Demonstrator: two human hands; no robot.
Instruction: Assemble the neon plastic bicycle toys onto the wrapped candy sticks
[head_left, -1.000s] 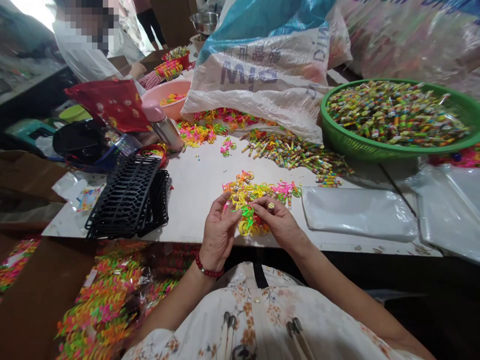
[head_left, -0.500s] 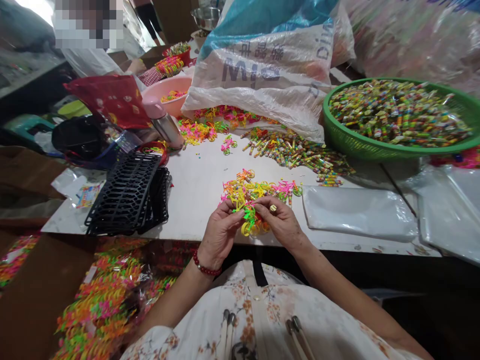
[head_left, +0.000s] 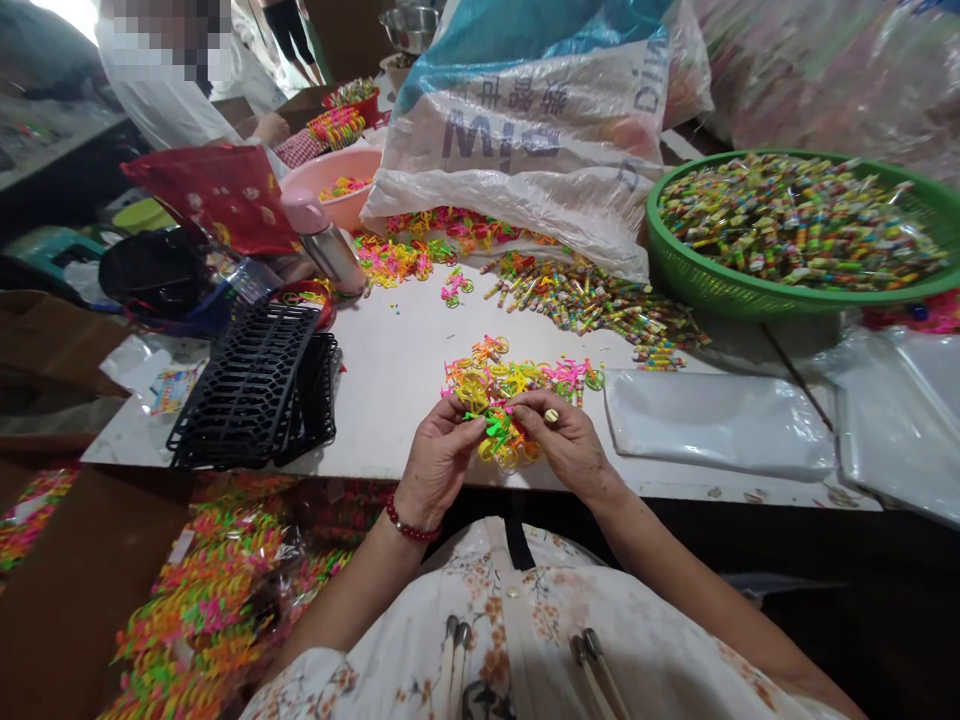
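Clamping the fingers of the left hand (head_left: 437, 450) on a green toy (head_left: 496, 423), those of the right hand (head_left: 570, 450) on a pink bit (head_left: 511, 409) and a stick (head_left: 552, 416), over the pile (head_left: 525, 378) on the desk (head_left: 379, 400).

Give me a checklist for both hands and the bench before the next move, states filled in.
1. Left hand has its fingers closed on the bright green plastic piece: ok.
2. Right hand keeps the small pale-ended cylinder between its fingers: ok.
3. Parts at the fingertips joined: cannot tell, too small and partly covered.
4. Pile of plastic toy pieces close to both hands: ok.
5. Folded clear plastic bags lie flat, apart from the right hand: ok.
6. Black plastic grids squarely stacked: not ok, they lie skewed.
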